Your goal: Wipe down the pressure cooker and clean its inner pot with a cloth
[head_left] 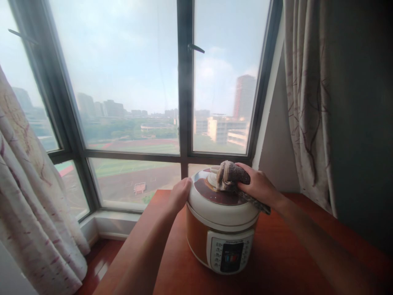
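An electric pressure cooker (221, 223) stands at lower centre of the frame on a red-brown bench (285, 262), its control panel facing you. Your right hand (260, 186) closes its grip around a bunched brown cloth (231, 175) and presses it on the lid (219, 196) near the knob. Your left hand (179, 196) lies flat against the lid's left edge, fingers not closed on anything. Judging by this, the lid top is being wiped; the orange body and panel look untouched. Behind, a window (184, 82) and curtains (33, 213).
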Demonstrator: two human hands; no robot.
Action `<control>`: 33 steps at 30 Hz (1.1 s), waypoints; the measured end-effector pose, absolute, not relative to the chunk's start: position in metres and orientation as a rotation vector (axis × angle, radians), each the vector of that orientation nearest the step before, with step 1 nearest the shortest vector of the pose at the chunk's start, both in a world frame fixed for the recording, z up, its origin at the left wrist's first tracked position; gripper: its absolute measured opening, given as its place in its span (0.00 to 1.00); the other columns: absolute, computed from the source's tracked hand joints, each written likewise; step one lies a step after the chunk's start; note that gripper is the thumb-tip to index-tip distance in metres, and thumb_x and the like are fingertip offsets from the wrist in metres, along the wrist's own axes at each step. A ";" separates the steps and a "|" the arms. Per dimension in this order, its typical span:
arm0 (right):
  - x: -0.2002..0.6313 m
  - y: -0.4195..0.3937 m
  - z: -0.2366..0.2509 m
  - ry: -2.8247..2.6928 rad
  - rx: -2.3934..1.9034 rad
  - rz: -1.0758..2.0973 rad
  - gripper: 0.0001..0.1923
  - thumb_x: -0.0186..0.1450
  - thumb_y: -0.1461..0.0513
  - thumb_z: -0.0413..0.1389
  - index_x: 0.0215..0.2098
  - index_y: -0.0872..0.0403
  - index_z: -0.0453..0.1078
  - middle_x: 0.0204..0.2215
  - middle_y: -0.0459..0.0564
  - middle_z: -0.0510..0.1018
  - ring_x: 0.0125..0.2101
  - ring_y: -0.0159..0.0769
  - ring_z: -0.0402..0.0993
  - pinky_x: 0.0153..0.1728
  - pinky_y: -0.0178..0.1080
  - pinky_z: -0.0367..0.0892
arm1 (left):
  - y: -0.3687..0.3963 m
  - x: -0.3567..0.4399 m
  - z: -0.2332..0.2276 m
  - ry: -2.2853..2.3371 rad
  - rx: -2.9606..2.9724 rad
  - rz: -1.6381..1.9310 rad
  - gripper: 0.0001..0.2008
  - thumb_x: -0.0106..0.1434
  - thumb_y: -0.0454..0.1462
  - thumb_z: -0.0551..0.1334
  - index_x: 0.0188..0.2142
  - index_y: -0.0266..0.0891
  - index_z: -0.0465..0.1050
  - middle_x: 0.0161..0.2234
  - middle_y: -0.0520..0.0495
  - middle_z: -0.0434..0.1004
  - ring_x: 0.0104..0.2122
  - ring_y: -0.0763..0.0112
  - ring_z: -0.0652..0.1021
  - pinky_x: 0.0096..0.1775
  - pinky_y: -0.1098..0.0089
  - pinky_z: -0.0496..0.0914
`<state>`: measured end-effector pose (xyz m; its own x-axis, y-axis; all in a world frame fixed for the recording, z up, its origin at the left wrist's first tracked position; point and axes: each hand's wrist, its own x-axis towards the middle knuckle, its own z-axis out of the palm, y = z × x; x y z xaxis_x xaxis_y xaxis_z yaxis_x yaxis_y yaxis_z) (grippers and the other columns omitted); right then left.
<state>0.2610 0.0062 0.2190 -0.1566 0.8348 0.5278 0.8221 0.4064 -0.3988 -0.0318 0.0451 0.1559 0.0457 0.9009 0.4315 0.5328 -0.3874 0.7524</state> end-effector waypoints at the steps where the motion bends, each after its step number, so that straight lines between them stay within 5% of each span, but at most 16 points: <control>1: 0.262 0.009 0.222 -1.992 -1.403 0.052 0.35 0.56 0.60 0.60 0.63 0.50 0.65 0.53 0.53 0.79 0.50 0.50 0.76 0.51 0.47 0.69 | 0.046 -0.032 0.155 1.433 1.953 1.272 0.25 0.68 0.51 0.45 0.36 0.39 0.76 0.39 0.41 0.81 0.41 0.56 0.77 0.45 0.61 0.71; 9: 0.264 0.032 0.240 -2.149 -1.249 0.302 0.41 0.51 0.63 0.63 0.64 0.49 0.65 0.54 0.49 0.77 0.51 0.46 0.76 0.54 0.43 0.68 | 0.046 -0.033 0.155 1.412 1.977 1.246 0.26 0.68 0.51 0.44 0.37 0.39 0.75 0.40 0.40 0.80 0.43 0.55 0.77 0.46 0.60 0.70; 19: 0.255 0.021 0.233 -1.957 -1.389 0.203 0.27 0.51 0.62 0.64 0.50 0.47 0.77 0.42 0.47 0.84 0.42 0.47 0.80 0.44 0.43 0.72 | 0.041 -0.029 0.160 1.439 1.942 1.249 0.23 0.68 0.49 0.43 0.32 0.40 0.71 0.35 0.43 0.78 0.40 0.56 0.76 0.45 0.60 0.69; 28: 0.263 0.013 0.207 -1.622 -1.267 0.340 0.24 0.53 0.61 0.61 0.49 0.51 0.77 0.42 0.47 0.84 0.43 0.45 0.80 0.44 0.43 0.73 | 0.042 -0.030 0.158 1.433 1.946 1.269 0.24 0.68 0.51 0.43 0.30 0.41 0.70 0.33 0.44 0.77 0.37 0.58 0.75 0.42 0.62 0.69; 33: 0.283 0.008 0.194 -1.218 -1.102 0.642 0.21 0.56 0.50 0.62 0.44 0.52 0.73 0.30 0.48 0.83 0.31 0.46 0.80 0.30 0.43 0.75 | 0.040 -0.030 0.159 1.474 1.933 1.256 0.23 0.67 0.51 0.43 0.29 0.42 0.69 0.33 0.44 0.77 0.37 0.58 0.75 0.42 0.62 0.69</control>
